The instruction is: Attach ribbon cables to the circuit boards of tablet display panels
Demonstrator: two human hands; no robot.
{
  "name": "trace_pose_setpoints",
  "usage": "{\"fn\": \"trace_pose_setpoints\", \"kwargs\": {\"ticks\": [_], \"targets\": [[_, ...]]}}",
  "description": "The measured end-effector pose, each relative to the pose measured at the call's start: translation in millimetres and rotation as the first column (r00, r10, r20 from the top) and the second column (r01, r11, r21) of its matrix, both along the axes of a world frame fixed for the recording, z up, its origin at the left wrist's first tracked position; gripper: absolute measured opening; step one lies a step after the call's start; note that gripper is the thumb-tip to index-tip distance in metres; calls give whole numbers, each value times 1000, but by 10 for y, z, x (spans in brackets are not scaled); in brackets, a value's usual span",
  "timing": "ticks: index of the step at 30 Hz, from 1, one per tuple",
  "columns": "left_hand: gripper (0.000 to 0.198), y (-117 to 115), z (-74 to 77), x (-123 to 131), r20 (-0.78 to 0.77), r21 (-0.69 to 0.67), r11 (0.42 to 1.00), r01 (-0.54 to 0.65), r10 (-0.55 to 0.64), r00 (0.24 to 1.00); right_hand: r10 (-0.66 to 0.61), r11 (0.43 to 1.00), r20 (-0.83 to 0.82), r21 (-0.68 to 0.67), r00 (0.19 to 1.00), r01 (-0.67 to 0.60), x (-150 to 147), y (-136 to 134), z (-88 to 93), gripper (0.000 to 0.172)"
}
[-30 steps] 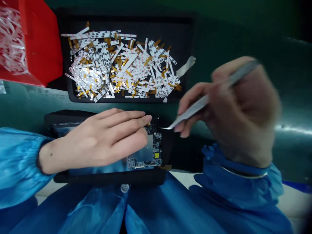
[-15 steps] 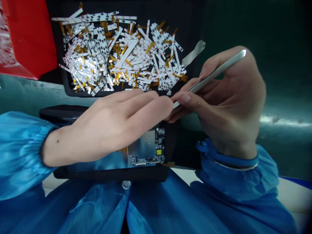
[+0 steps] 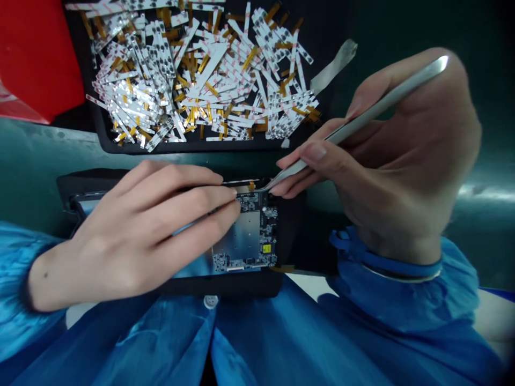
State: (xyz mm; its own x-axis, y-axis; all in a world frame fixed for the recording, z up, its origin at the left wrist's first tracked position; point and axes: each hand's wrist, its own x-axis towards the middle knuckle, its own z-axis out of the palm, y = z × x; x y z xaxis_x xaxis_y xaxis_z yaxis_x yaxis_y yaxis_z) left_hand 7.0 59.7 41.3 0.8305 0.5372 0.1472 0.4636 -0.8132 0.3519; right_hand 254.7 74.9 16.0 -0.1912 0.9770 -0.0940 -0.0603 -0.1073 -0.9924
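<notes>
My left hand (image 3: pixel 137 230) lies curled over the upper left of a green-black circuit board (image 3: pixel 257 236), its fingertips on the board. A thin dark flex strip (image 3: pixel 237 183) with an orange end runs under those fingers. My right hand (image 3: pixel 394 155) is shut on steel tweezers (image 3: pixel 341 134), whose tips reach the strip at the board's top edge. The board sits in a black-framed device (image 3: pixel 169 287). Whether my left fingers pinch the strip is hidden.
A black tray (image 3: pixel 193 147) above the board holds a heap of white and orange flex strips. A red bin (image 3: pixel 36 59) stands at the upper left. A grey tape strip (image 3: pixel 333 67) lies by the tray. Blue sleeves (image 3: pixel 402 289) fill the bottom of the view.
My left hand has drawn back left and curled onto the board, away from my right fingers. The tweezers tips have come down to the board's top edge. A thin strip now shows there.
</notes>
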Motion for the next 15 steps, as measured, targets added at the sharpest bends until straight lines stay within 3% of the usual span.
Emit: {"fn": "trace_pose_setpoints", "kwargs": {"ticks": [5, 11, 13, 15], "targets": [[31, -34, 2, 26, -46, 58, 998, 15, -12, 999, -127, 992, 94, 37, 987, 124, -51, -60, 82, 31], [34, -24, 1, 108, -73, 153, 988, 5, 6, 997, -80, 979, 165, 197, 983, 47, -114, -43, 130, 30], [30, -19, -4, 134, -86, 245, 969, 32, -11, 996, -72, 977, 169, 212, 983, 35, -152, -31, 126, 29], [23, -9, 0, 149, -129, 349, 932, 97, -55, 990, -158, 964, 154, 239, 976, 118, -141, -44, 96, 26]]}}
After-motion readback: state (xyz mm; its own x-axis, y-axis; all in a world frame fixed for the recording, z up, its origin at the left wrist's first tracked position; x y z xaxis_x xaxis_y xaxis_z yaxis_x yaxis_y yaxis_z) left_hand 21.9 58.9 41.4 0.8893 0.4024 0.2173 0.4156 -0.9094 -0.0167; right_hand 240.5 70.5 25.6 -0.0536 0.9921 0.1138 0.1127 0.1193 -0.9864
